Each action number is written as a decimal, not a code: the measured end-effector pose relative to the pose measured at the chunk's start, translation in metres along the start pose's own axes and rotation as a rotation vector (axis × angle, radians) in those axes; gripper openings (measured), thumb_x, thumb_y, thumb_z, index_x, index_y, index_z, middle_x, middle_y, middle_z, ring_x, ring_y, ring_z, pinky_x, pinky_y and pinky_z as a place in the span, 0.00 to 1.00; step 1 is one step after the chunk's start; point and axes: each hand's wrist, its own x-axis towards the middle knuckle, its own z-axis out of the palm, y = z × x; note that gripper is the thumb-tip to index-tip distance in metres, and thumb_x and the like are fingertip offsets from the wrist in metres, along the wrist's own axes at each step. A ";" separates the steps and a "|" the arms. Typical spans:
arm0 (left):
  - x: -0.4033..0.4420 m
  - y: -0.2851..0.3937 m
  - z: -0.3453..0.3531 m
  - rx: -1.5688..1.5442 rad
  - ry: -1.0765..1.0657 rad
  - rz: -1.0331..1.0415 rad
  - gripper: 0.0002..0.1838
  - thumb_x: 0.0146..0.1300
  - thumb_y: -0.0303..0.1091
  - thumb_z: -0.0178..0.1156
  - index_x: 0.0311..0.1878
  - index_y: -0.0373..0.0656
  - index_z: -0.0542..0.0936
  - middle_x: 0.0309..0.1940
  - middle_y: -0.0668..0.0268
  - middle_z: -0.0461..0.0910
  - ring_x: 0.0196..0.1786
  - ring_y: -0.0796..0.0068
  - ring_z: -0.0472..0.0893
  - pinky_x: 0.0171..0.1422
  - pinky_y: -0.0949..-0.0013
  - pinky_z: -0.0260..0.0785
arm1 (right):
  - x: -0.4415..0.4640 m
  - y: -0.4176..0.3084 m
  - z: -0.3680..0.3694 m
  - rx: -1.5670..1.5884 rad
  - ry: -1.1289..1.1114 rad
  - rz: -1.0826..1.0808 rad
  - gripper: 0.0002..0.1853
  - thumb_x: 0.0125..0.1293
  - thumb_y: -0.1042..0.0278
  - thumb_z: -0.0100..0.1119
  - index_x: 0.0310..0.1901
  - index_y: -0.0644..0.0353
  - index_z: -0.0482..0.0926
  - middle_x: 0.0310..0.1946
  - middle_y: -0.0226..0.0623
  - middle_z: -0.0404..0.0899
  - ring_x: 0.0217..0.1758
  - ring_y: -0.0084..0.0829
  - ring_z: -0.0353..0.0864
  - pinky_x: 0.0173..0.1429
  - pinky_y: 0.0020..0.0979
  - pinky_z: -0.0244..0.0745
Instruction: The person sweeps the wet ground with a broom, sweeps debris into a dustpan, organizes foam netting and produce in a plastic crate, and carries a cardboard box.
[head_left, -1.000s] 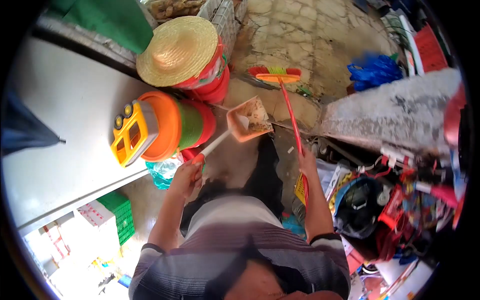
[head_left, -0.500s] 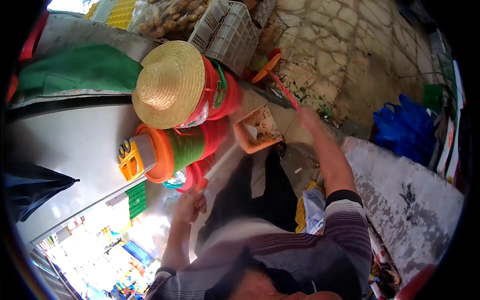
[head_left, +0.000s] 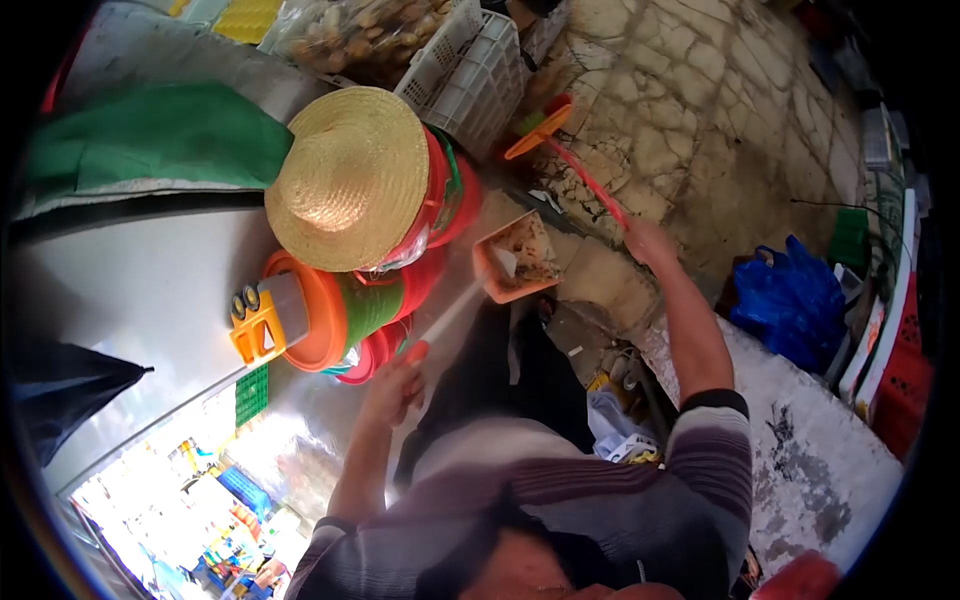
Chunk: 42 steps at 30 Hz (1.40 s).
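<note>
My left hand (head_left: 395, 392) is closed around the orange-tipped handle of a long-handled dustpan (head_left: 545, 287). Its orange scoop rests on the ground by my feet, with dirt and a pale scrap inside. My right hand (head_left: 648, 243) grips the red stick of a broom (head_left: 585, 180). The broom's orange head is tilted on the ground beyond the dustpan, beside the white crate; its bristles are mostly hidden. A few pale scraps (head_left: 546, 201) lie on the ground between broom head and dustpan.
Left of the dustpan stand stacked red and green buckets (head_left: 375, 308), a straw hat (head_left: 347, 180) on one stack. A white plastic crate (head_left: 480, 85) stands ahead. To the right are a blue plastic bag (head_left: 795, 305) and a concrete ledge (head_left: 790, 430).
My right hand has shifted slightly right and toward me with the broom. Fewer leaf scraps show beside the broom stick. The dustpan stays in nearly the same place; the whole view has turned a little.
</note>
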 end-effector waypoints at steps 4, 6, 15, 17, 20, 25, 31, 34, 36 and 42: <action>0.007 0.018 0.004 0.014 -0.025 -0.012 0.21 0.66 0.37 0.56 0.59 0.38 0.70 0.18 0.73 0.61 0.18 0.82 0.63 0.20 0.76 0.59 | 0.037 -0.018 0.007 -0.142 -0.071 0.012 0.18 0.59 0.75 0.52 0.53 0.59 0.75 0.41 0.50 0.81 0.47 0.52 0.81 0.46 0.49 0.75; 0.012 0.025 0.001 0.033 -0.040 -0.011 0.20 0.66 0.38 0.56 0.58 0.38 0.70 0.18 0.74 0.61 0.18 0.82 0.63 0.20 0.76 0.58 | 0.014 -0.021 -0.023 -0.189 -0.168 0.052 0.17 0.59 0.75 0.52 0.51 0.59 0.76 0.42 0.50 0.81 0.47 0.51 0.81 0.47 0.48 0.76; 0.034 0.059 -0.011 0.095 -0.089 -0.005 0.19 0.65 0.40 0.59 0.54 0.40 0.72 0.17 0.73 0.62 0.17 0.81 0.64 0.19 0.76 0.60 | -0.097 0.067 -0.044 -0.332 -0.145 0.143 0.16 0.58 0.70 0.53 0.49 0.55 0.78 0.35 0.50 0.82 0.41 0.53 0.82 0.43 0.50 0.76; 0.044 0.064 -0.012 0.109 -0.114 -0.019 0.19 0.65 0.39 0.59 0.55 0.42 0.71 0.17 0.72 0.64 0.15 0.78 0.65 0.18 0.74 0.62 | -0.116 0.073 -0.049 -0.341 -0.186 0.230 0.16 0.59 0.71 0.51 0.50 0.55 0.78 0.36 0.49 0.82 0.42 0.51 0.82 0.45 0.49 0.77; 0.058 0.070 -0.007 0.080 -0.105 -0.040 0.17 0.65 0.39 0.58 0.53 0.43 0.71 0.17 0.73 0.63 0.15 0.80 0.65 0.17 0.74 0.61 | -0.147 0.077 -0.058 -0.314 -0.220 0.360 0.16 0.61 0.71 0.49 0.50 0.55 0.79 0.39 0.48 0.83 0.45 0.49 0.83 0.47 0.48 0.77; 0.072 0.097 0.029 0.114 -0.131 -0.054 0.17 0.66 0.35 0.56 0.55 0.38 0.71 0.18 0.73 0.63 0.17 0.82 0.64 0.19 0.76 0.59 | -0.188 0.116 -0.039 -0.193 -0.146 0.490 0.16 0.60 0.72 0.48 0.49 0.57 0.79 0.37 0.53 0.82 0.43 0.52 0.82 0.46 0.49 0.76; 0.111 0.125 0.104 0.198 -0.201 0.030 0.17 0.66 0.36 0.56 0.53 0.37 0.72 0.19 0.74 0.62 0.18 0.83 0.64 0.19 0.76 0.58 | -0.206 0.144 0.005 0.307 -0.003 0.716 0.15 0.61 0.68 0.48 0.48 0.57 0.79 0.38 0.57 0.81 0.46 0.56 0.80 0.50 0.49 0.73; 0.134 0.137 0.161 0.345 -0.190 0.031 0.16 0.68 0.39 0.55 0.50 0.37 0.74 0.17 0.74 0.62 0.17 0.82 0.63 0.19 0.76 0.58 | -0.196 0.163 0.050 0.548 0.063 0.819 0.16 0.61 0.68 0.47 0.47 0.56 0.79 0.38 0.58 0.81 0.45 0.56 0.80 0.50 0.48 0.74; 0.156 0.143 0.199 0.443 -0.198 0.058 0.16 0.68 0.40 0.54 0.50 0.37 0.75 0.16 0.74 0.62 0.17 0.82 0.63 0.19 0.75 0.57 | -0.186 0.180 0.080 0.591 0.145 0.784 0.16 0.61 0.67 0.46 0.46 0.57 0.80 0.38 0.58 0.81 0.45 0.57 0.80 0.50 0.48 0.74; 0.211 0.162 0.316 0.795 -0.213 0.071 0.19 0.68 0.44 0.55 0.50 0.35 0.76 0.16 0.75 0.62 0.17 0.84 0.61 0.21 0.75 0.53 | -0.210 0.145 0.046 0.853 -0.006 0.908 0.18 0.63 0.70 0.43 0.52 0.61 0.77 0.26 0.49 0.77 0.22 0.42 0.76 0.27 0.42 0.72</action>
